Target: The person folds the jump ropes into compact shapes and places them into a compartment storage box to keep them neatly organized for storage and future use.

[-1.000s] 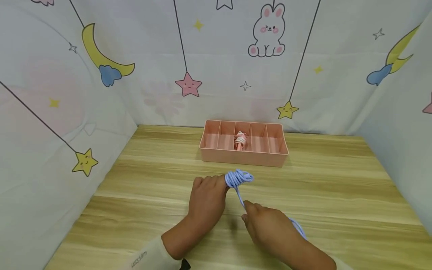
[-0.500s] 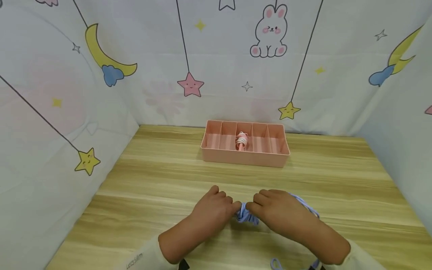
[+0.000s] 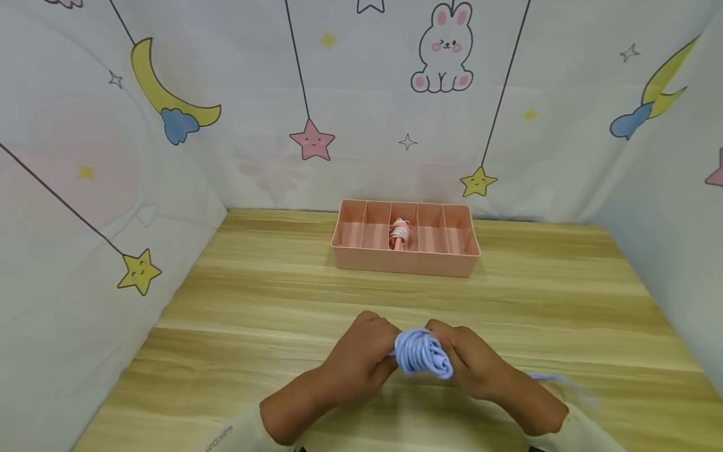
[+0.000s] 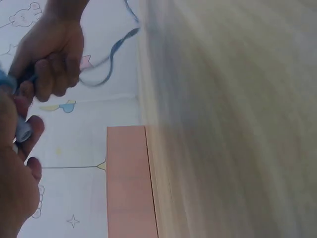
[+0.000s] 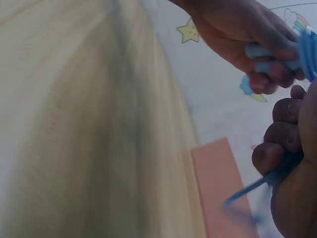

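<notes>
A blue jump rope [image 3: 420, 353] is wound into a thick bundle, held over the table in front of the person. My left hand [image 3: 361, 355] grips its handles, whose pale blue ends [image 5: 256, 50] stick out of the fist in the right wrist view. Close against the other side of the bundle, my right hand [image 3: 474, 364] curls its fingers round the cord. A loose length of cord [image 4: 113, 55] trails out beyond the right hand in the left wrist view. The coils hide part of both hands' fingertips in the head view.
Toward the back of the wood-grain table [image 3: 254, 282] stands a pink divided box [image 3: 403, 262]. Its middle compartment holds a pink and white wound cord [image 3: 400, 232] with a pink handle. Printed white curtains [image 3: 361, 81] enclose the back and sides.
The left hand with the bundle came down and nearer the person, then turned so the coils face up. The right hand rose to the bundle from below it, and the loose cord swung right.
</notes>
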`<act>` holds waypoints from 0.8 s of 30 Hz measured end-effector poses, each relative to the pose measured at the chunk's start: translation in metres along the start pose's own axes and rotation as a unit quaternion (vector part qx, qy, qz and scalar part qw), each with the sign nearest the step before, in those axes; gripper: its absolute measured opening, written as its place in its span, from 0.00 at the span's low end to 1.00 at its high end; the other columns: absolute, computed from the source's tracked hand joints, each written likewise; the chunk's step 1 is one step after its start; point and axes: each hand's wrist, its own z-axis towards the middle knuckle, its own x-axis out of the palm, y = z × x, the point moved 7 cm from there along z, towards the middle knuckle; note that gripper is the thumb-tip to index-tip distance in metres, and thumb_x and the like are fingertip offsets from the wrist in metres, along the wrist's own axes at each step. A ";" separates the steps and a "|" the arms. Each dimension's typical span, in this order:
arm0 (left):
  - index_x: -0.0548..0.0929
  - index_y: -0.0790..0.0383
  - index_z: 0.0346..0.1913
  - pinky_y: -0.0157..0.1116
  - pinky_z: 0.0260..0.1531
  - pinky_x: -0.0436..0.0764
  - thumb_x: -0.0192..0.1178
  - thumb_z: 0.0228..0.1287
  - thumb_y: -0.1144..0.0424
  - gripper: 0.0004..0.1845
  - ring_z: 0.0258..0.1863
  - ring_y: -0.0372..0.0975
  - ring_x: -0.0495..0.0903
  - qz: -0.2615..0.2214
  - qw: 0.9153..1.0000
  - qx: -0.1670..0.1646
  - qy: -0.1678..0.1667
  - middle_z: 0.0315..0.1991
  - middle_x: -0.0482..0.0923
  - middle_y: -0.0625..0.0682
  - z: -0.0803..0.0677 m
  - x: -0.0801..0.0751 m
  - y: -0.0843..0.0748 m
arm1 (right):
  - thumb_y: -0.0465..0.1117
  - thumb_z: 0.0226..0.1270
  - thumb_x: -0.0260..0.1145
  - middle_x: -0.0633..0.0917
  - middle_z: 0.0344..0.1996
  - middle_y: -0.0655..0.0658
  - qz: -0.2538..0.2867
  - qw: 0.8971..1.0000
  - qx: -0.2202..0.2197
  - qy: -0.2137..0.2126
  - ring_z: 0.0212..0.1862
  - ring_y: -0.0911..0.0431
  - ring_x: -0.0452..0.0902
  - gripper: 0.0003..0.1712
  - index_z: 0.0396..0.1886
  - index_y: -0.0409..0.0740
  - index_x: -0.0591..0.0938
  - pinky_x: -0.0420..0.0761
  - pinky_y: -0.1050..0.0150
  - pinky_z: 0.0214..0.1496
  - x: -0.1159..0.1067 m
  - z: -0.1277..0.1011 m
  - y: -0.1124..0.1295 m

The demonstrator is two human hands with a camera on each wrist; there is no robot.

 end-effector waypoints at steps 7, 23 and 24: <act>0.80 0.54 0.36 0.39 0.32 0.69 0.65 0.67 0.62 0.04 0.23 0.34 0.74 0.051 0.980 -0.175 -0.085 0.26 0.80 0.41 0.000 -0.009 0.021 | 0.42 0.85 0.50 0.83 0.32 0.53 -0.103 0.982 0.160 0.010 0.29 0.65 0.75 0.07 0.50 0.44 0.73 0.78 0.63 0.29 0.024 -0.001 0.011; 0.78 0.49 0.36 0.41 0.35 0.66 0.74 0.59 0.59 0.12 0.22 0.39 0.68 0.318 0.912 -0.162 0.199 0.21 0.72 0.44 -0.001 0.025 0.011 | 0.46 0.64 0.75 0.66 0.13 0.58 -0.426 0.899 -0.014 0.102 0.17 0.66 0.55 0.23 0.17 0.53 0.70 0.61 0.68 0.16 0.000 0.020 0.044; 0.78 0.48 0.35 0.41 0.35 0.66 0.74 0.59 0.60 0.12 0.21 0.39 0.67 0.314 0.913 -0.142 0.218 0.20 0.71 0.44 -0.001 0.026 0.009 | 0.48 0.64 0.75 0.66 0.13 0.59 -0.411 0.904 -0.015 0.116 0.17 0.67 0.56 0.23 0.17 0.54 0.71 0.62 0.68 0.18 -0.004 0.021 0.040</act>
